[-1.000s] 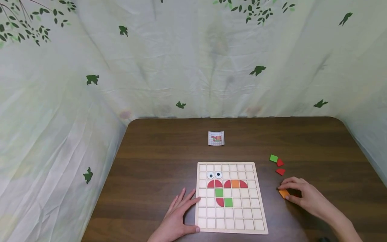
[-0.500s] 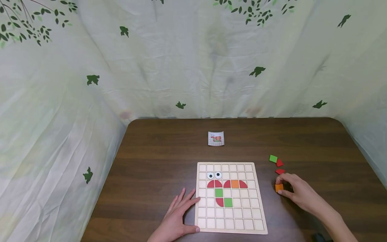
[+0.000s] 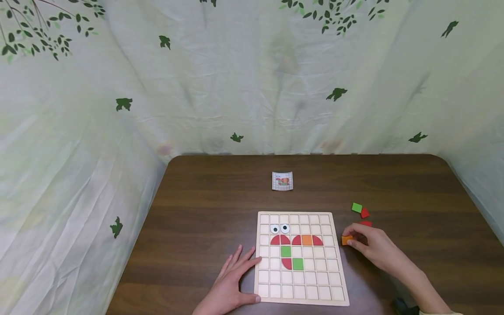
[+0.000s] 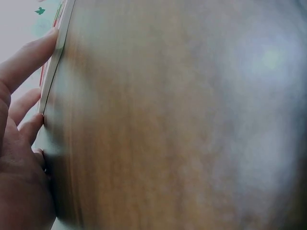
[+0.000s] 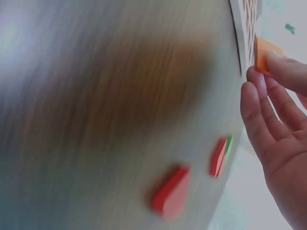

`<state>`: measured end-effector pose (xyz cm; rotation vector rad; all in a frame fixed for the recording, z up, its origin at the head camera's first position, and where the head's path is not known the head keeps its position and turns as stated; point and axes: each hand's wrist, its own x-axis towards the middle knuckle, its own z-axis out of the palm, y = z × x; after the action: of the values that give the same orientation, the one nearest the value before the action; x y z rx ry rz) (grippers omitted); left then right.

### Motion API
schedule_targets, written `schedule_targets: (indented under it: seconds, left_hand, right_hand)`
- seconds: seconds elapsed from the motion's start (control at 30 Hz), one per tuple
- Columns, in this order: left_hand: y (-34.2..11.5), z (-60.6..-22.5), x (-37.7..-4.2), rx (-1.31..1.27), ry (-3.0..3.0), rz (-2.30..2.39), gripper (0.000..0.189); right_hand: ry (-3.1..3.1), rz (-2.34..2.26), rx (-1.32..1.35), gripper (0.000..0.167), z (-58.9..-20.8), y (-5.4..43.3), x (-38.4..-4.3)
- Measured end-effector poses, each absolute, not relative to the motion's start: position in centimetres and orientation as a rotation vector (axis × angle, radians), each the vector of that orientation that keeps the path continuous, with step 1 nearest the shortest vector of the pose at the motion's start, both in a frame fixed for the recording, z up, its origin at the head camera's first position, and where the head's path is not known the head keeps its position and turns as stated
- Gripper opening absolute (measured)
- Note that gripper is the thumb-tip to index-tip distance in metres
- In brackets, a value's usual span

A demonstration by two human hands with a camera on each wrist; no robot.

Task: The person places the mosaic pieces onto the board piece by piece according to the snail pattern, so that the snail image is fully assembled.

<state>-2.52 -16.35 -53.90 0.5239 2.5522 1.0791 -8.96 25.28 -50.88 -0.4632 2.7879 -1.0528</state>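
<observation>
A pale gridded board [image 3: 311,252], a small printed card [image 3: 282,181] beyond it and, off to the right, a green square tile [image 3: 356,207] with two red pieces [image 3: 365,213] nearby are supported by a dark brown wood-grained table [image 3: 208,205].

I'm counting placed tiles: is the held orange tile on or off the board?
Off: the right hand pinches the orange tile to the right of the grid board.
</observation>
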Motion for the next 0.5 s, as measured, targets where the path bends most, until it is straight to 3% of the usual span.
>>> schedule_targets:
  seconds: [0.5]
  left_hand:
    - [-16.3,-54.1,-2.4,0.515,2.553,1.088,0.085]
  right_hand:
    - [2.606,-1.28,-0.514,0.022,-51.5,19.1,-8.4]
